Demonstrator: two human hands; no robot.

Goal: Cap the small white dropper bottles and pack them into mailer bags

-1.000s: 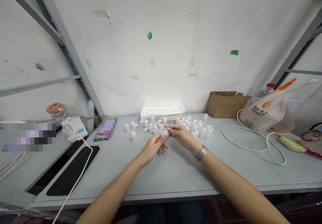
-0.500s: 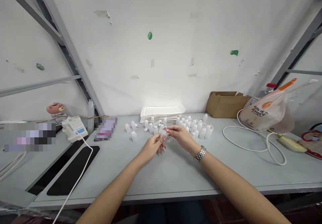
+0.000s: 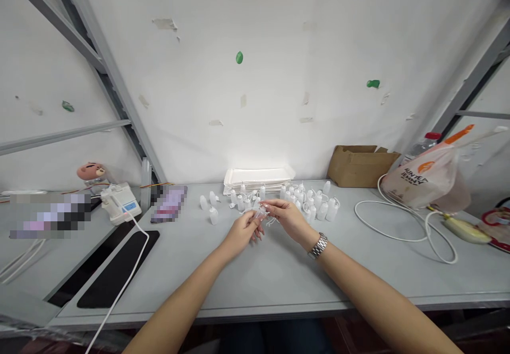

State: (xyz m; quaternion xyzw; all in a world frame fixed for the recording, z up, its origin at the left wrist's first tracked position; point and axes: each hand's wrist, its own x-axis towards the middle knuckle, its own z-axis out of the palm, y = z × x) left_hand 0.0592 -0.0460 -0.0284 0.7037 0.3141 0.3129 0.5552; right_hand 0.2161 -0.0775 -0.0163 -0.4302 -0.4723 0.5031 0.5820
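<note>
My left hand is closed around a small, clear-looking plastic bottle, its thumb and fingers pressed on the sides. At the upper end of that bottle, the fingertips of my right hand pinch together; the exact part between them is too small to make out. Behind both hands stands a cluster of small white squeeze bottles, several with thin tips and looped white cap straps. A few more bottles are set apart on the left.
White trays are stacked against the wall. To the right are a cardboard box, a plastic bag, a coiled white cable and a yellowish banana-like item. A phone, a white device and a black mat lie left.
The camera view has shifted slightly. Both hands stay together over the same spot, with my right fingertips moved a little at the top of the bottle.
</note>
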